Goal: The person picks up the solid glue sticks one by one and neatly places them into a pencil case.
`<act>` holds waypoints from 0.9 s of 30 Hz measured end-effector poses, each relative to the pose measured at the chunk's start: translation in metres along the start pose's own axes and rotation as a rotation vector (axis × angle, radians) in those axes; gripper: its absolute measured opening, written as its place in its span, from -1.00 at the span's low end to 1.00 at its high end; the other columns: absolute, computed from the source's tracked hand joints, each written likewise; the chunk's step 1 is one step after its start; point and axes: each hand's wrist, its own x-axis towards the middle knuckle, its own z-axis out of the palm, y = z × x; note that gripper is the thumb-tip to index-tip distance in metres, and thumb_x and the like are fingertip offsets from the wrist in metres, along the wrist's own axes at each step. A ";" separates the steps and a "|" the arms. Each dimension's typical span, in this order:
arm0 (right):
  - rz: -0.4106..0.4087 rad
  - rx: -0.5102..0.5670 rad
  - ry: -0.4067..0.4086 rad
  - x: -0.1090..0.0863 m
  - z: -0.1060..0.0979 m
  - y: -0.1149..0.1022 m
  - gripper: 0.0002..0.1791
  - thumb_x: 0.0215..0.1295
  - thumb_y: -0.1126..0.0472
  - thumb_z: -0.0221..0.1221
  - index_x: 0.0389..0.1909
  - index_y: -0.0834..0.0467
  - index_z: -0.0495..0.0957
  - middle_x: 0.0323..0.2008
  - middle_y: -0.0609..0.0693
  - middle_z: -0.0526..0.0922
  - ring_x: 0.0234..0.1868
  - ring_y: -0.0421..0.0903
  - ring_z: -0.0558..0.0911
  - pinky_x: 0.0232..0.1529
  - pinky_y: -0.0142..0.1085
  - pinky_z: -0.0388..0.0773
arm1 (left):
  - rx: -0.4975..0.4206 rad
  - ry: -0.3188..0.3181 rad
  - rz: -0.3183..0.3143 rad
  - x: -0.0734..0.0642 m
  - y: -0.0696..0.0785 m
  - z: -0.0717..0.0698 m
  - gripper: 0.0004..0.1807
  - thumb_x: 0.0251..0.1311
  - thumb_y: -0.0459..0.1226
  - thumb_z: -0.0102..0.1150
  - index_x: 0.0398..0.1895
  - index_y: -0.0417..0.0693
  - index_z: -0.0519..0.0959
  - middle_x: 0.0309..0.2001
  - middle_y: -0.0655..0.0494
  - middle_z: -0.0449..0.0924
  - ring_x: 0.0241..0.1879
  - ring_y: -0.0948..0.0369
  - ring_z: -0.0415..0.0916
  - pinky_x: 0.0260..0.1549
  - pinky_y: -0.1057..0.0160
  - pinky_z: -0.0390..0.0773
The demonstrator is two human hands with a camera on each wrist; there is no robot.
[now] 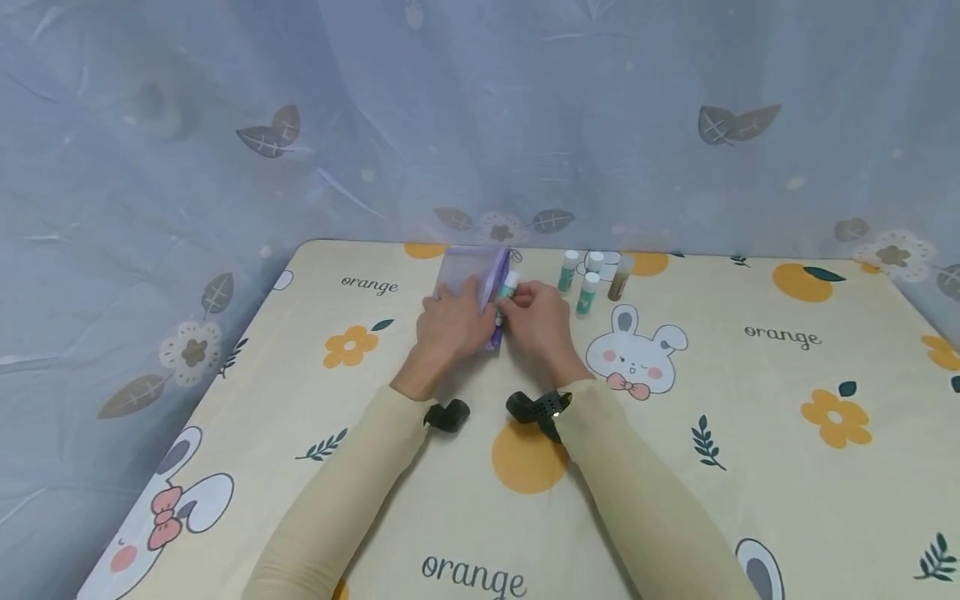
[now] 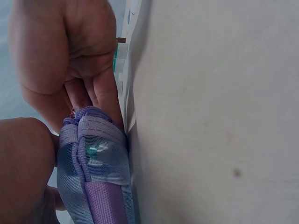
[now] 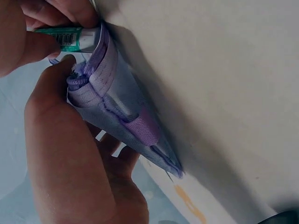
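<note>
A purple mesh zip pouch (image 1: pixel 462 265) lies toward the back of the table with its opening facing right. My left hand (image 1: pixel 453 321) holds it, fingers spread over the top and thumb at the opening's edge. Between thumb and fingers, my right hand (image 1: pixel 540 317) pinches a green-and-white glue stick (image 3: pixel 70 39). One white end of the stick lies at the pouch's opening in the right wrist view. Something green shows through the mesh in the left wrist view; how much is inside I cannot tell.
Right of my right hand stand several glue sticks with white caps, one glue stick (image 1: pixel 587 294) nearest me. Beside them is a brown tube (image 1: pixel 620 278) with a pale cap. A patterned cloth (image 1: pixel 675 467) covers the table, and a grey-blue curtain (image 1: pixel 480 125) hangs behind.
</note>
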 end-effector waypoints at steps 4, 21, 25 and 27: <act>0.065 0.013 0.006 0.004 0.003 -0.005 -0.57 0.43 0.06 0.33 0.17 0.23 0.69 0.04 0.18 0.82 0.05 0.07 0.80 0.09 -0.15 0.69 | -0.001 0.000 0.002 0.000 -0.001 0.000 -0.27 0.54 0.12 -0.17 0.69 0.14 0.13 0.41 -0.45 0.33 0.24 -0.32 0.44 0.09 -0.24 0.59; 0.162 0.039 0.009 0.014 0.009 -0.014 -0.63 0.35 0.13 0.40 0.10 0.21 0.76 -0.07 0.14 0.84 -0.10 -0.05 0.76 -0.11 -0.29 0.64 | -0.016 -0.011 -0.012 0.000 -0.001 0.000 -0.27 0.54 0.12 -0.19 0.70 0.16 0.11 0.37 -0.40 0.33 0.20 -0.29 0.42 0.08 -0.21 0.57; 0.179 0.032 0.008 0.015 0.008 -0.016 -0.63 0.36 0.16 0.40 0.12 0.22 0.75 -0.01 0.16 0.83 -0.06 -0.02 0.76 -0.03 -0.25 0.68 | -0.018 -0.013 -0.009 0.000 -0.001 0.001 -0.27 0.54 0.11 -0.17 0.70 0.16 0.11 0.38 -0.40 0.32 0.21 -0.29 0.41 0.09 -0.21 0.57; 0.185 0.033 0.000 0.015 0.007 -0.017 -0.62 0.36 0.17 0.39 0.14 0.22 0.73 0.03 0.17 0.81 -0.01 0.00 0.77 0.03 -0.22 0.70 | -0.014 -0.013 -0.007 0.001 -0.001 0.001 -0.26 0.54 0.12 -0.17 0.70 0.16 0.11 0.40 -0.40 0.31 0.22 -0.29 0.41 0.09 -0.21 0.57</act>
